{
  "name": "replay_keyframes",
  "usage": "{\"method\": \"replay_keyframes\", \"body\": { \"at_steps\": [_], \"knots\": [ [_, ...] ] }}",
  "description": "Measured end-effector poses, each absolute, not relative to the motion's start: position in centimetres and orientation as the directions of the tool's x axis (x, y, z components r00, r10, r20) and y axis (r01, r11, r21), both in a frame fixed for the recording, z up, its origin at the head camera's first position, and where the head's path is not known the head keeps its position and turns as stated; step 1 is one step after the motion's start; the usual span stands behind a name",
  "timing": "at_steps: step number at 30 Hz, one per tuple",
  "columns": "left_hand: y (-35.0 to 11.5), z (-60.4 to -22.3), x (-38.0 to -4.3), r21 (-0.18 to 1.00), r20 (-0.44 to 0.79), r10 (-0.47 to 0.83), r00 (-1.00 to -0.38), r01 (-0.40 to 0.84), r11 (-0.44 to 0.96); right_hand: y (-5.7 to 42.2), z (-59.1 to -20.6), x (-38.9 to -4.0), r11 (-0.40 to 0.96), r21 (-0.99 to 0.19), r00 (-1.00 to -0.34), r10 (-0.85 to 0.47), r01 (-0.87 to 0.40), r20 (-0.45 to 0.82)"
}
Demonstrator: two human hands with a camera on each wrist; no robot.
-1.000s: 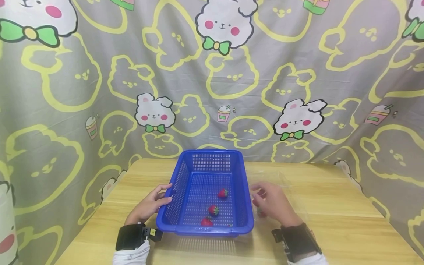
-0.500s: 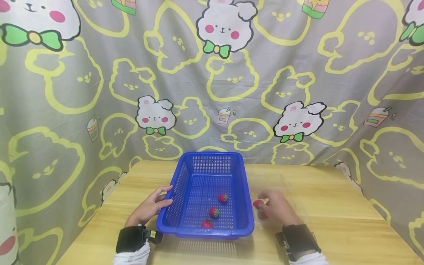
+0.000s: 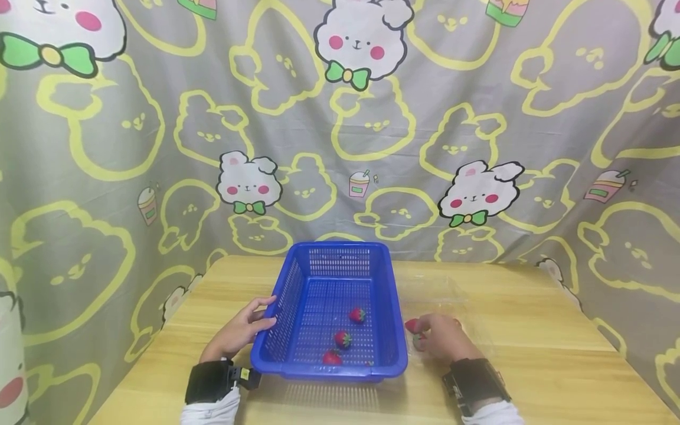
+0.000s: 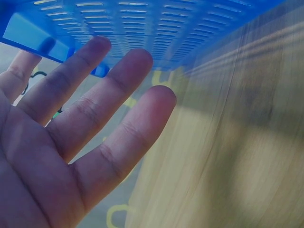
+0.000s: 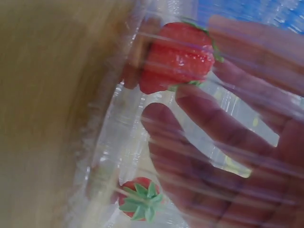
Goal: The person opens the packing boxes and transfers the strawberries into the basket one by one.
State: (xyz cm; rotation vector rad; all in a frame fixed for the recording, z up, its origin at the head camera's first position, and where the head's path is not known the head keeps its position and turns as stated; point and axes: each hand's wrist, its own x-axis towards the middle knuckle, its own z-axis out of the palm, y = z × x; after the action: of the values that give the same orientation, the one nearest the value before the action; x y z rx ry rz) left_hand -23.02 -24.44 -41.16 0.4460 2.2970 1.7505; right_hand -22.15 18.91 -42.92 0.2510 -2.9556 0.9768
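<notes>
The left hand (image 3: 239, 329) is found at the left side of the basket (image 3: 394, 307), with its thumb laid at the rim and its fingers (image 4: 133, 135) seen straight beside the slotted wall in the left wrist view; no clenching of this hand is observed. Three berries are contained in the basket, all on its floor: one (image 3: 357, 315) toward the right wall, one (image 3: 342, 339) nearer the front, and one (image 3: 332, 358) partly hidden by the front wall. To the right of the basket, the right hand (image 3: 440, 333) is placed at a clear box (image 5: 109, 135), through whose plastic it is viewed by the right wrist camera. A red berry (image 5: 178, 54) with green leaves is touched by its fingertips at the leafy end; whether it is pinched or merely touched cannot be told. A further berry (image 5: 140, 199) is seen apart from the fingertips, its leaves turned to the camera. Both basket and box are set on a wooden table (image 3: 552, 330), behind which a printed cloth (image 3: 303, 130) is hung. Black straps (image 3: 209, 381) are worn on both wrists, above white sleeves (image 3: 212, 410).
</notes>
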Motion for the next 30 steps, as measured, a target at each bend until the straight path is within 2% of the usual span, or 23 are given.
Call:
{"method": "replay_keyframes", "body": {
  "at_steps": [22, 30],
  "knots": [
    [-24.52, -41.24, -23.02, 0.962, 0.012, 0.371, -0.929, 0.112, 0.249, 18.93, -43.17, -22.36, 0.806, -0.57, -0.987, -0.134, -0.162, 0.092],
    [-24.47, -41.19, -23.01, 0.961, 0.011, 0.368, -0.93, 0.111, 0.253, 18.87, -42.78, -22.29, 0.769, -0.629, -0.993, -0.103, -0.113, 0.052]
  ]
}}
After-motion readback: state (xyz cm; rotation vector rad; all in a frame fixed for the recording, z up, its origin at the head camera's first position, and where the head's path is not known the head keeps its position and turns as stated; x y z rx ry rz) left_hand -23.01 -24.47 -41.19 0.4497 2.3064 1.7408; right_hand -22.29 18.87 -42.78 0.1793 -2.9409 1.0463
